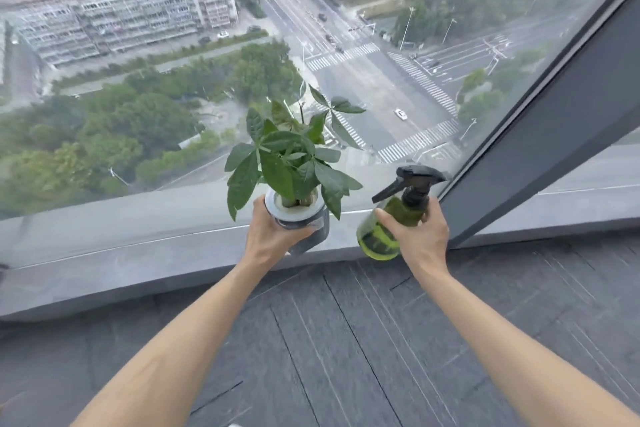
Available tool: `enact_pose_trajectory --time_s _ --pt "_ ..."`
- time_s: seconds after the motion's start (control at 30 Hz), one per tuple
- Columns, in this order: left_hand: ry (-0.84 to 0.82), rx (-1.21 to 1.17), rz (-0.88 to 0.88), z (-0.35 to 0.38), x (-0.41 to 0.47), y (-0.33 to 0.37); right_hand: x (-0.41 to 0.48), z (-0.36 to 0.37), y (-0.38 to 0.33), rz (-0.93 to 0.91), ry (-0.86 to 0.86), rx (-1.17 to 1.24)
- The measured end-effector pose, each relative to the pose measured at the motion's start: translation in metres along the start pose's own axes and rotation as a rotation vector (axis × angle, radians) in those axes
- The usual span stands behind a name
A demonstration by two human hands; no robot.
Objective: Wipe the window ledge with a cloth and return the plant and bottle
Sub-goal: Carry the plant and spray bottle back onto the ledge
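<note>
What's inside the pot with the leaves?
Green stems and a brownish bulb show inside the plant pot, held by the left hand. Soil or water below cannot be seen; leaves and the rim cover it.

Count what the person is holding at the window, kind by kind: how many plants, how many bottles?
Plants: 1, a potted plant in the left hand
Bottles: 1, a green spray bottle in the right hand
Cloths: 0 in view
Total: 2

One head-worn wide-angle view looks forward and steeply down from close behind the outstretched forearms, facing the window ledge (145, 246), the glass (173, 80) beyond, and dark floor (381, 340) below.
</note>
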State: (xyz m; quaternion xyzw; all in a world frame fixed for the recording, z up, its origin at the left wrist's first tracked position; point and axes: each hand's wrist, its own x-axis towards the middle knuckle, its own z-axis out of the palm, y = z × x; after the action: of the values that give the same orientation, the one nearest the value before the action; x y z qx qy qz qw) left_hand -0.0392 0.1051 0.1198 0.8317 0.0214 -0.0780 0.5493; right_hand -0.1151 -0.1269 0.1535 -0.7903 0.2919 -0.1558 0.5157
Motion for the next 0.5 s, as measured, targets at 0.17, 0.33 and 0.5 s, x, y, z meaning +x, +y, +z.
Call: enact_pose_trajectory --time_s 0.17,0.33,0.5 --pt "-0.018 0.020 0.105 0.083 0.033 -0.082 0.038 0.023 0.110 -0.032 0.067 -0.007" --pt "0.018 0.050 0.205 0.130 0.057 -0.123 0.078 0.042 0.172 -0.059 0.051 -0.027" --pt "0.024 0.094 0.257 0.165 0.067 -0.143 0.111 0.054 0.194 -0.138 0.025 -0.075"
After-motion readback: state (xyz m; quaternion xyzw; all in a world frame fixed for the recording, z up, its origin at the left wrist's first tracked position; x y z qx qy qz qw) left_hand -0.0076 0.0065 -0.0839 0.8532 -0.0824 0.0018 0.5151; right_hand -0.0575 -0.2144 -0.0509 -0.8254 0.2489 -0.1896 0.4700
